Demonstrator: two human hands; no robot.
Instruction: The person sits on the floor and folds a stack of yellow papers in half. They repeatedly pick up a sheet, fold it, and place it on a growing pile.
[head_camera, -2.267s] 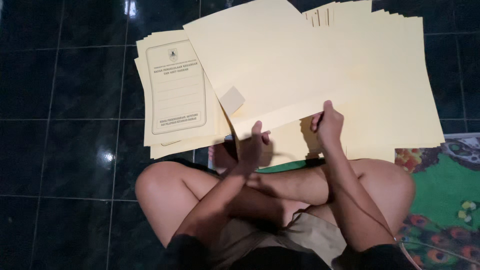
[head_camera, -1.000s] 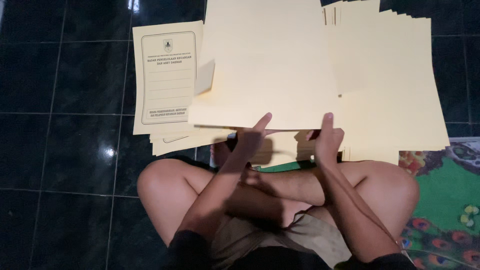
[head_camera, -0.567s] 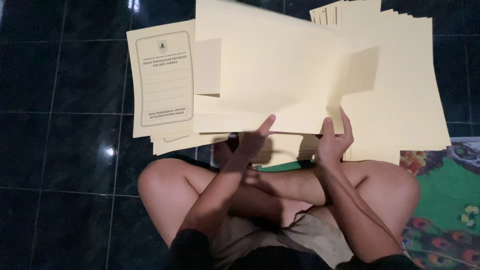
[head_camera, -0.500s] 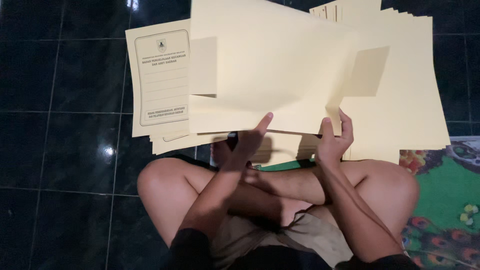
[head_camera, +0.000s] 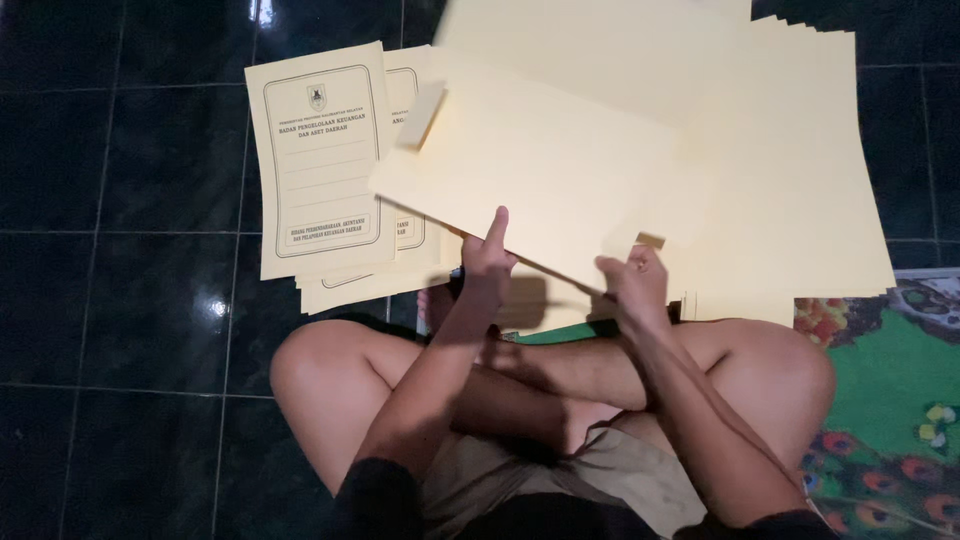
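Observation:
I sit cross-legged on a dark tiled floor. Both hands hold one folded cream paper folder (head_camera: 540, 170) by its near edge, lifted and tilted toward the left. My left hand (head_camera: 488, 262) grips the edge with the forefinger laid up against the sheet. My right hand (head_camera: 634, 282) pinches the same edge further right. Under and behind the folder lies a fanned spread of unfolded cream sheets (head_camera: 800, 170). To the left rests a pile of folded folders (head_camera: 325, 160) with a printed frame and emblem on the top cover.
Dark glossy floor tiles (head_camera: 120, 200) surround me on the left. A green mat with flower patterns (head_camera: 890, 400) lies at the right by my knee. My bare knees (head_camera: 320, 370) sit just below the papers.
The folder has gone from open and flat to folded over, and both hands have swung it left toward the printed pile. The hands stay on its near edge.

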